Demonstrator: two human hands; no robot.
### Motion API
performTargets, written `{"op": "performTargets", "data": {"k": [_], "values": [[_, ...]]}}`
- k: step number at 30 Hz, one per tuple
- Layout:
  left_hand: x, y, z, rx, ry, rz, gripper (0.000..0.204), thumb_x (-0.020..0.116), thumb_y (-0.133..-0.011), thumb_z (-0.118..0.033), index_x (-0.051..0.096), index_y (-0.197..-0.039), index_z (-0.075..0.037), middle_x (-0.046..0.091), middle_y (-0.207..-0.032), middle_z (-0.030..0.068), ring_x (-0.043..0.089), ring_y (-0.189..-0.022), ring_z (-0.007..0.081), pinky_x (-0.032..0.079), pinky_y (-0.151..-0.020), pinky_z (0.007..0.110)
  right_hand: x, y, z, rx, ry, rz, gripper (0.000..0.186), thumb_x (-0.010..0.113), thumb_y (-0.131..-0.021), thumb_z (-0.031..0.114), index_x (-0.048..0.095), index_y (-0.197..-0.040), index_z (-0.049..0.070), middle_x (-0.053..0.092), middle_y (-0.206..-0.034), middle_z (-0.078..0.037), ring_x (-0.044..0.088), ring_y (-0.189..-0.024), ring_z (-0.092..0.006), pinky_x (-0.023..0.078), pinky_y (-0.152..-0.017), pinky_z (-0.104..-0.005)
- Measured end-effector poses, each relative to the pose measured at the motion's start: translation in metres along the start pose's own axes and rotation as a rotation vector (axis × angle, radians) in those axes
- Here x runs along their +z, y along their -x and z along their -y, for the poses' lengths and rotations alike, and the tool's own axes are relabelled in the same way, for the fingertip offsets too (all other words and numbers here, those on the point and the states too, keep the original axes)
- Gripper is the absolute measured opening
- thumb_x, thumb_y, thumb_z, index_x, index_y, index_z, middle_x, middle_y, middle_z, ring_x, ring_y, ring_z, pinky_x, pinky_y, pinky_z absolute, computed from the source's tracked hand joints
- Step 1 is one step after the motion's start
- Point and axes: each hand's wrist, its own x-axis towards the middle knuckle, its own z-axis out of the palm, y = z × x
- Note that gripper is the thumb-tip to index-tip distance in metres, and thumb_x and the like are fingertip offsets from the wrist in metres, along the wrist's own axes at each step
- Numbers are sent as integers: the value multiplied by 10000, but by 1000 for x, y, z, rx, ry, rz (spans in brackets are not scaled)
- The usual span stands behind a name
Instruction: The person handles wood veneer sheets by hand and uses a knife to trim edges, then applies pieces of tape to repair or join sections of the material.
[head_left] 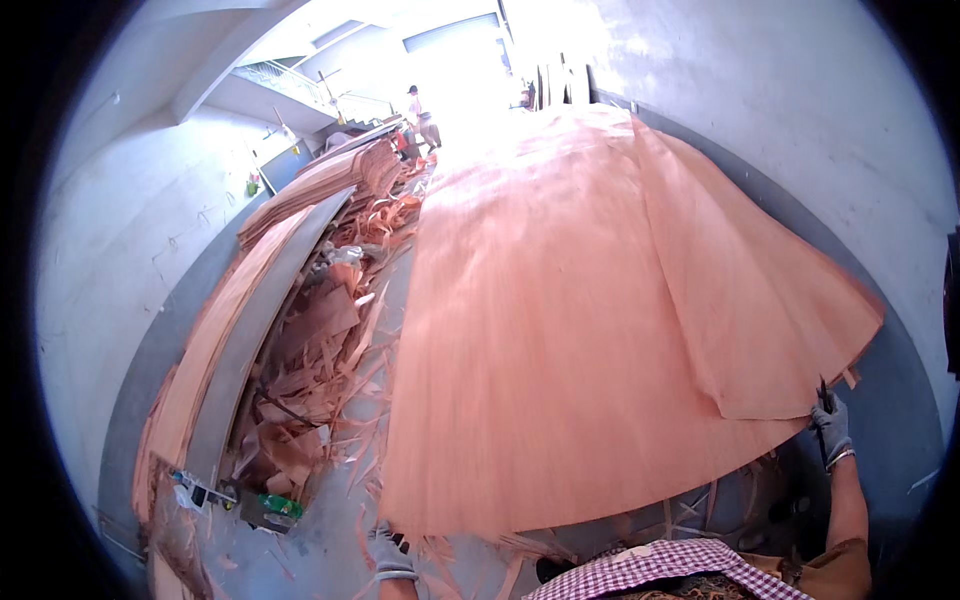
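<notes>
A broad, reddish-brown wood veneer sheet lies spread before me, its curved front edge close to my body. A second veneer piece overlaps its right side. At the near left corner, my left hand, in a grey glove, is closed at the sheet's edge; the fingers are small and partly hidden. My right hand, also gloved, is beside the near right edge, closed around a slim black pointed tool that stands almost upright. Its exact kind is unclear.
Torn veneer scraps litter the floor to the left, with a green bottle near them. Long stacked boards run along the left wall. Another person is far off by the bright opening. A wall rises on the right.
</notes>
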Motion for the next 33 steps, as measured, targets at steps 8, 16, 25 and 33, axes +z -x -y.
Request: {"op": "performTargets", "data": {"k": [8, 16, 25, 33], "values": [[23, -38, -34, 673, -290, -126, 175, 606, -862, -147, 540, -737, -45, 496, -604, -1, 426, -504, 110, 337, -444, 324, 66, -25, 61, -30, -26, 2, 354, 577, -835, 74, 541, -1179, 3, 571, -786, -27, 509, -507, -94, 408, -423, -235], [21, 15, -80, 1075, -957, -204, 193, 606, -826, -151, 618, -713, 5, 601, -661, 157, 538, -592, 262, 418, -581, 398, 85, -28, 93, 114, -21, 86, 285, 589, -888, 152, 534, -1160, 88, 525, -690, 14, 522, -550, -78, 400, -427, -221], [-2, -22, -32, 440, -605, 157, 112, 646, -846, -163, 654, -809, -57, 526, -671, -40, 435, -593, 58, 370, -526, 245, 50, -17, 82, 183, 14, 121, 433, 594, -907, 215, 482, -1309, 98, 507, -736, 39, 465, -557, -53, 371, -456, -191], [-16, -32, -14, 207, -630, 286, 148, 657, -786, -209, 596, -845, -88, 589, -765, 12, 522, -656, 122, 402, -550, 262, 63, -2, 129, 137, 73, 49, 546, 581, -889, 242, 415, -1346, -5, 564, -878, -19, 523, -675, -87, 450, -583, -233]]}}
